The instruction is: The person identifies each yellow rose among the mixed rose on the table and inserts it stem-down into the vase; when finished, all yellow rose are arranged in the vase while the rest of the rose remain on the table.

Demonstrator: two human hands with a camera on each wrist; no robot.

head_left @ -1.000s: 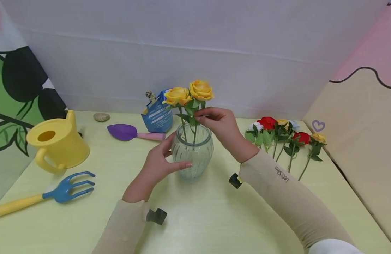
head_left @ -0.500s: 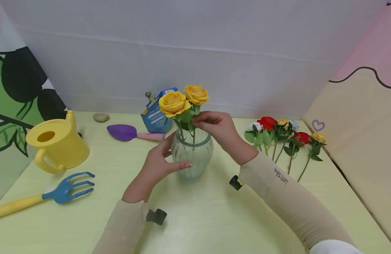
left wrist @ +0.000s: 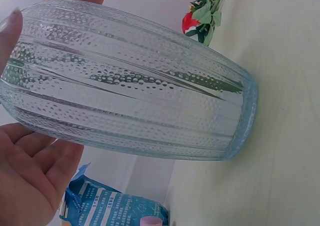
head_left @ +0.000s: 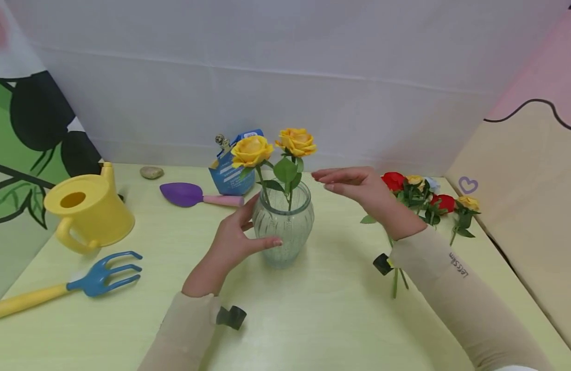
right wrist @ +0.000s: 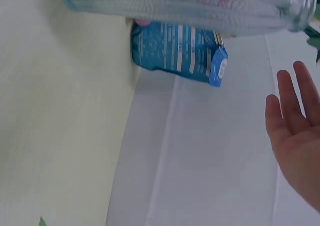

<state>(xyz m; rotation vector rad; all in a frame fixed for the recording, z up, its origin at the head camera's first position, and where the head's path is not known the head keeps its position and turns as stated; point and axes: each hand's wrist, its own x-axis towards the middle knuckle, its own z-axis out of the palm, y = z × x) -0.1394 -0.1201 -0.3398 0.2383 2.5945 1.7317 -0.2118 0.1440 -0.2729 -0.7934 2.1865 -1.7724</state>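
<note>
The left hand [head_left: 234,242] cups the ribbed glass vase [head_left: 283,226], which stands upright near the middle of the desk [head_left: 313,319], thumb on the near side and fingers [head_left: 246,208] wrapped round the far left of the body; that steady hold looks worth keeping, since two yellow roses [head_left: 271,149] stand in the neck and lean apart, one to the left and one to the right. The right hand [head_left: 359,185] hovers just right of the rim, palm down, its fingers spread and straight and holding nothing, apart from both stems. The next stem would most likely come from the loose bunch of roses [head_left: 424,198] lying at the far right of the desk, partly hidden behind the right wrist. A good way is to take one low on its stem, bring it over the mouth upright, and slide it between the two stems already there rather than push against them, while the left hand braces the glass.
</note>
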